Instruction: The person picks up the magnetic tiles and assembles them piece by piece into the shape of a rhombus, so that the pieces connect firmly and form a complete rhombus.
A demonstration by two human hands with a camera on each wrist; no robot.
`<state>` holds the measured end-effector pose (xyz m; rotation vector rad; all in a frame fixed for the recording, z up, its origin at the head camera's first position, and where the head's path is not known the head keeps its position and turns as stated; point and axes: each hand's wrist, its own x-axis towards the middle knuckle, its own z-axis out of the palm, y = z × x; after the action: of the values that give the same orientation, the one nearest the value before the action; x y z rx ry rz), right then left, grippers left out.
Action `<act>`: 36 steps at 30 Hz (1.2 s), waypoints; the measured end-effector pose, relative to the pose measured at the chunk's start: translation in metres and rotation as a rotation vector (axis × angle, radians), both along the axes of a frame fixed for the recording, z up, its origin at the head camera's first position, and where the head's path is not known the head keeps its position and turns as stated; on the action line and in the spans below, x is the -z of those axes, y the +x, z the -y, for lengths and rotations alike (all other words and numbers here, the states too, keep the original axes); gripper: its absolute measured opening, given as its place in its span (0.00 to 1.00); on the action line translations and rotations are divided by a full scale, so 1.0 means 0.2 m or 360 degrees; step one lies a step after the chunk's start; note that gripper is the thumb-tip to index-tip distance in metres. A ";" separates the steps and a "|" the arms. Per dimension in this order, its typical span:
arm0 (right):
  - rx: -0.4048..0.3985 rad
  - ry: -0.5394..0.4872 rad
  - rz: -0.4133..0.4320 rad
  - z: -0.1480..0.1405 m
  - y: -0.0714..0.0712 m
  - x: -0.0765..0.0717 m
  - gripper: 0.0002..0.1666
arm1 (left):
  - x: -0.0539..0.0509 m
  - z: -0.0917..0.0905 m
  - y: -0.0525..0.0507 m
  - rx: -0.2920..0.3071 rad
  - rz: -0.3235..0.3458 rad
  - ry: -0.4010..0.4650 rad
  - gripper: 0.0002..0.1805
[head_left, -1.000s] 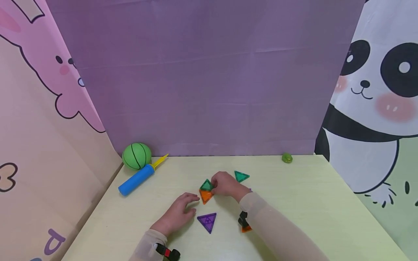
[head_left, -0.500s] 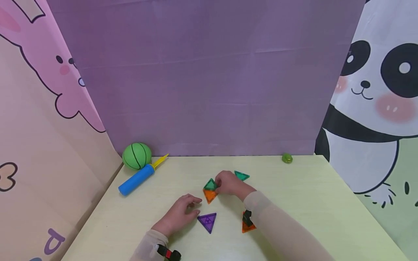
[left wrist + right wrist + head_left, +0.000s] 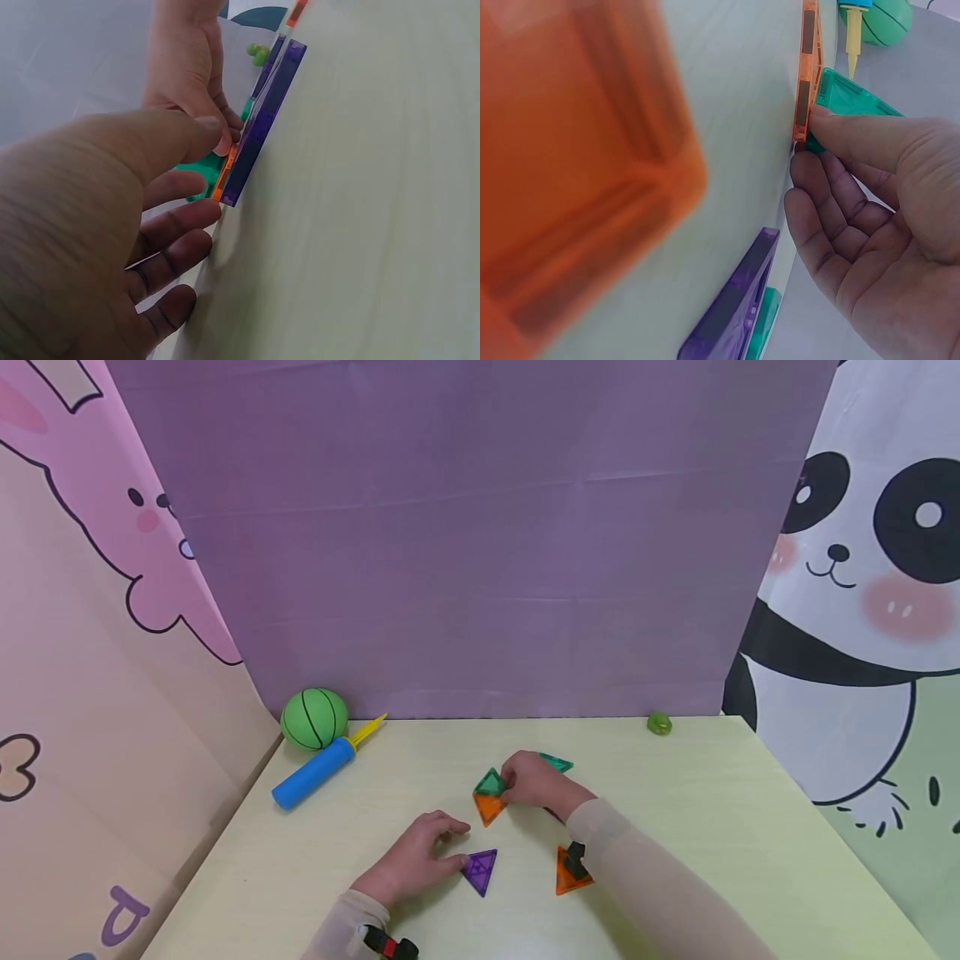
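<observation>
My right hand (image 3: 536, 779) pinches the near corner of a green triangular magnetic tile (image 3: 491, 782) between thumb and fingers. This tile stands raised along the edge of an orange triangular tile (image 3: 489, 808) lying on the table; in the right wrist view the green tile (image 3: 851, 96) rises from the orange one (image 3: 808, 71). With fingers loosely bent, my left hand (image 3: 416, 864) hovers low at the left of a purple triangular tile (image 3: 481, 870). Its thumb overlaps that tile's left corner; whether they touch, I cannot tell.
Another orange tile (image 3: 567, 878) lies by my right wrist, and a second purple tile (image 3: 731, 307) is mostly hidden under that arm. Farther back is another green tile (image 3: 558, 762). A green ball (image 3: 314, 719), blue pump (image 3: 315, 774) and small green object (image 3: 659, 723) sit toward the back.
My right hand has shifted slightly right, drawing the joined green and orange tiles along. My left hand has moved right, so its thumb now overlaps the purple tile's corner.
</observation>
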<state>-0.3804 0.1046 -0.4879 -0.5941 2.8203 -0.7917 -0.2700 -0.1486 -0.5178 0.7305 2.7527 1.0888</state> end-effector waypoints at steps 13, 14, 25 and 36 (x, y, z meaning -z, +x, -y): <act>0.0035 -0.0010 0.0007 -0.04 0.00 0.01 0.09 | -0.01 -0.02 0.02 0.0032 0.0015 -0.0049 0.28; 0.0036 -0.0007 0.0010 -0.04 0.00 0.00 0.09 | -0.01 -0.02 0.02 0.0035 0.0012 -0.0052 0.28; 0.0021 -0.0008 -0.0007 -0.03 0.00 0.00 0.08 | 0.00 -0.02 0.02 0.0059 0.0022 -0.0092 0.33; 0.0031 -0.0046 0.0014 -0.03 0.00 0.01 0.07 | 0.01 -0.02 0.02 0.0065 0.0049 -0.0125 0.32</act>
<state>-0.3801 0.1113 -0.4891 -0.5667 2.8152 -0.8380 -0.2658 -0.1438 -0.5190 0.7495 2.7248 0.9698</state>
